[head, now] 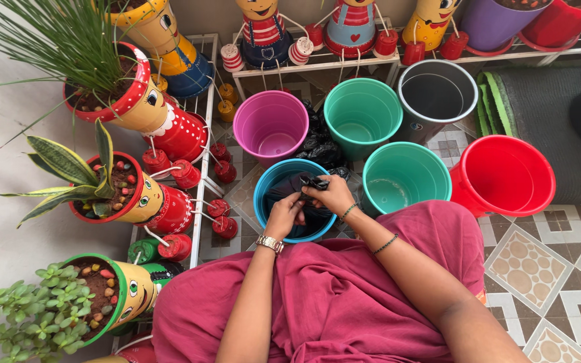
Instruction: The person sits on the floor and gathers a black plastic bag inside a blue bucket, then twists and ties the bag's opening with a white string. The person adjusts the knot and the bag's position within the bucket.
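— What are your hands doing?
— My left hand (pixel 285 214) and right hand (pixel 334 193) both pinch a black plastic bag (pixel 304 191) over the blue bucket (pixel 267 183).
— Neighbours?
— Teal bucket (pixel 405 178) at three o'clock, pink bucket (pixel 270 126) at twelve.

My hands in a black bag over the blue bucket

My left hand (pixel 284 214) and right hand (pixel 334 195) both pinch a black plastic bag (pixel 300 190) that lies in the blue bucket (pixel 263 190) just past my pink-draped lap (pixel 344 289). Around it stand a pink bucket (pixel 270 128), two green buckets (pixel 362 114) (pixel 405 176), a grey bucket (pixel 436 94) and a red bucket (pixel 504 176) on the tiled floor (pixel 553 255). More black bags (pixel 317 144) lie between the buckets. To my left, doll-shaped painted pots (pixel 149 198) with plants sit on a white rack (pixel 200 175).
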